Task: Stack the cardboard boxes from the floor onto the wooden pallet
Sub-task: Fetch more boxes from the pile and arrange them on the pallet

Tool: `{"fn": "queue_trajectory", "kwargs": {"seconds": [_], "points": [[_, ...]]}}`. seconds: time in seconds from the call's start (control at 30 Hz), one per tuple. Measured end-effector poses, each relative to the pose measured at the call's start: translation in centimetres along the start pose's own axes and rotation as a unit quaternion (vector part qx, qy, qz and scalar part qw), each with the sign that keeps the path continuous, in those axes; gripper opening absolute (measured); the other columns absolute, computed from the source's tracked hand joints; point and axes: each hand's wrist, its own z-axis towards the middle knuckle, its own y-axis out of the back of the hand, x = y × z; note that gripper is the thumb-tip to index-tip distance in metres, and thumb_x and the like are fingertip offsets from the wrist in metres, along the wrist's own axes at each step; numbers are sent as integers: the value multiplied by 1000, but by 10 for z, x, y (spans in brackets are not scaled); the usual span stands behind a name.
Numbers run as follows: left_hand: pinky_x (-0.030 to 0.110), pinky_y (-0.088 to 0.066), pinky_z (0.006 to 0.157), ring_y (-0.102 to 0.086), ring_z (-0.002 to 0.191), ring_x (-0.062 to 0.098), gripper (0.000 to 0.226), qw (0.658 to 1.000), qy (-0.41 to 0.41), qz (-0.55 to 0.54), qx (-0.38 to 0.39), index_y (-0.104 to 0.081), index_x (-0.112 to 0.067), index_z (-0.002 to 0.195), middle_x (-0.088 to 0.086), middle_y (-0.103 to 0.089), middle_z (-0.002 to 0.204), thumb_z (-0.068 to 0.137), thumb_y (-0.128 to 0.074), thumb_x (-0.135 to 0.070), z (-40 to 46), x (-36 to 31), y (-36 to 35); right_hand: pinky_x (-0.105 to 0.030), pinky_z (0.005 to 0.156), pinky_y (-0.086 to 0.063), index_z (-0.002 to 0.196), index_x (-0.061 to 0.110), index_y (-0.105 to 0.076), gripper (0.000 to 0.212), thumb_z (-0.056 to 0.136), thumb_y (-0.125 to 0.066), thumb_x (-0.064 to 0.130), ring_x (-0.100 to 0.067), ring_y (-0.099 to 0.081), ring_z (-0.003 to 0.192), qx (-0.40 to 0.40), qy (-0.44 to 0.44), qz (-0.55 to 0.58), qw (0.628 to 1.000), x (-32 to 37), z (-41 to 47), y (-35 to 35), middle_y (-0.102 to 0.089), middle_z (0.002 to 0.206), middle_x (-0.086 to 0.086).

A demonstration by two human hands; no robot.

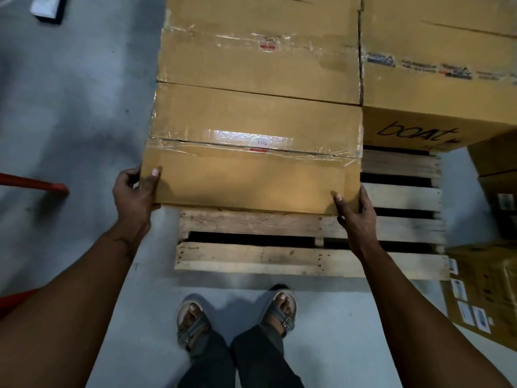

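Placement of a carton on the stack, seen from above. At far left, grey concrete floor (84, 93), smooth and mottled, with an orange bar (36, 184) crossing it. The left hand (135, 191) wraps the near left corner of the held cardboard box (251, 175), thumb on the top face, fingers curled round the side. The box is plain brown corrugated board, its top seam sealed with glossy clear tape. It sits against a second taped box (257, 60) behind it, over the wooden pallet (279, 256), whose rough pale slats show open gaps. Whether the box already rests on the pallet or on a lower carton cannot be told. The right hand (355, 211) clasps the near right corner, thumb on top, palm against the side. Further right stands a printed box (436, 88), and labelled cartons (481, 292) lie on the floor. Judged step: final seating; the next move likely calls for squaring the box flush with its neighbours before letting go.
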Motion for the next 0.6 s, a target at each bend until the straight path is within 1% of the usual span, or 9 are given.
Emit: {"fn": "queue_trajectory", "kwargs": {"seconds": [0.03,0.13,0.27,0.37,0.43,0.5,0.6], "points": [[66,-62,64,-71,109,29,53,1000,-1,0,-4,-64,-23,121,2,-67,128,83,-83,-55,0,1,0,-59,107,-54,152,45,-49,78,84,-84,56,-25,-52,139,-2,-1,-1,1000,0,0,0,-54,150,6],[65,-62,73,-69,114,30,65,1000,-6,4,-15,-65,-23,122,1,-67,127,77,-83,-66,4,5,1,-60,106,-54,153,45,-48,79,84,-85,58,-25,-52,140,-8,-6,-11,1000,-1,2,0,-53,151,6],[63,-63,68,-69,114,31,68,1000,-17,3,-24,-64,-16,129,4,-67,129,82,-80,-62,-1,5,-3,-58,105,-56,153,45,-49,76,86,-85,54,-23,-53,139,-7,-3,-22,1000,-2,3,3,-55,151,7],[62,-63,71,-69,115,31,66,999,-11,-5,-32,-64,-18,128,2,-66,128,82,-80,-62,-3,6,-5,-59,105,-56,154,43,-48,79,85,-86,54,-23,-53,139,-9,-8,-23,1000,-2,3,3,-55,151,6],[63,-63,72,-70,114,30,70,999,-8,-4,-45,-66,-19,126,1,-68,126,78,-80,-67,-1,6,-3,-59,105,-55,154,43,-48,82,84,-86,55,-23,-53,139,-6,-10,-22,1000,0,3,2,-55,151,7],[63,-63,69,-72,110,30,77,998,-9,6,-59,-68,-19,125,2,-72,125,73,-79,-76,1,7,-1,-58,105,-56,153,44,-49,78,84,-86,54,-23,-55,137,2,-5,-24,1000,3,2,1,-56,149,7],[61,-63,64,-71,112,32,77,998,-20,13,-50,-66,-20,127,3,-70,128,75,-78,-75,1,7,1,-57,103,-57,152,42,-50,72,88,-84,47,-21,-58,133,4,7,-29,1000,5,0,-1,-59,145,8]]}}
